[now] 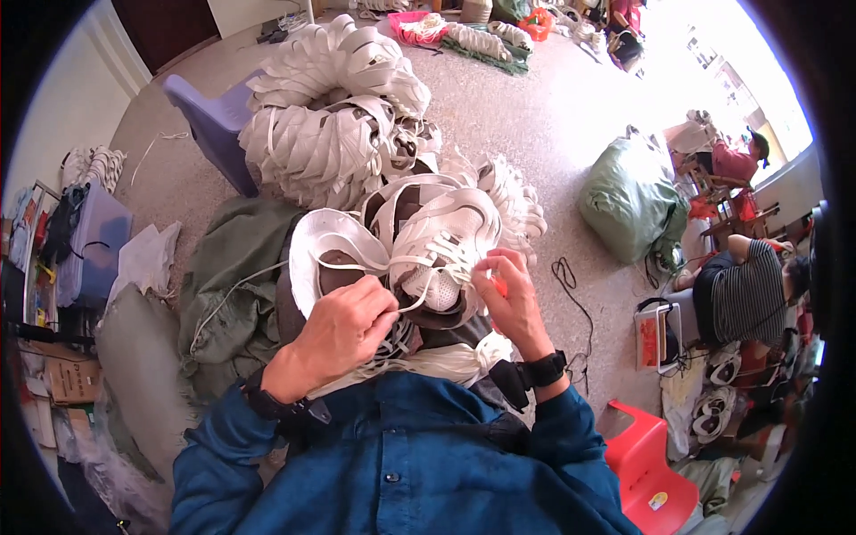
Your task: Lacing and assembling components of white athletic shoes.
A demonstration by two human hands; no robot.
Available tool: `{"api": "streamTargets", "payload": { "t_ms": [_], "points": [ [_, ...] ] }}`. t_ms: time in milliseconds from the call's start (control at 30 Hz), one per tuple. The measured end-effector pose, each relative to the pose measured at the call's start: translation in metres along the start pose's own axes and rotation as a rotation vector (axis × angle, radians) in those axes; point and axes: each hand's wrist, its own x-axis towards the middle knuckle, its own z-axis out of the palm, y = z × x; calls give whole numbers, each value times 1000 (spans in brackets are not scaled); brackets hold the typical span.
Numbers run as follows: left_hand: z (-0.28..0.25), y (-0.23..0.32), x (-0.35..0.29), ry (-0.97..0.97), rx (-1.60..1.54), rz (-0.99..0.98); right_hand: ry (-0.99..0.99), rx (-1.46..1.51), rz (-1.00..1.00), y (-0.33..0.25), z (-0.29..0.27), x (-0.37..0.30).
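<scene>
A white and brown shoe upper [450, 223] lies in front of me with a white shoelace [415, 305] threaded across its eyelets. My left hand [343, 323] is closed, its thumb and fingers pinching the lace to the left of the upper's tongue. On the other side, my right hand [508, 294] is closed in a pinch at the upper's right edge, apparently on the lace, though its fingertips partly hide it. Another upper [332, 250] lies open just left. A bundle of loose cream laces [446, 358] rests across my lap.
Stacked shoe uppers [312, 147] rise ahead, beside a purple chair [214, 129]. Green cloth [241, 259] lies left. A stuffed green sack [629, 192] and a black cord [571, 290] are right, with a red stool [646, 468] nearer. People sit working at far right, including one in stripes [744, 299].
</scene>
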Motion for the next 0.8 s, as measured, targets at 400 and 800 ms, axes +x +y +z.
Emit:
{"api": "streamTargets", "payload": {
  "t_ms": [400, 800],
  "points": [
    [15, 7, 47, 142, -623, 6, -145, 145, 114, 7, 0, -4],
    [47, -15, 72, 31, -1479, -319, -121, 582, 327, -20, -4, -4]
  ]
}}
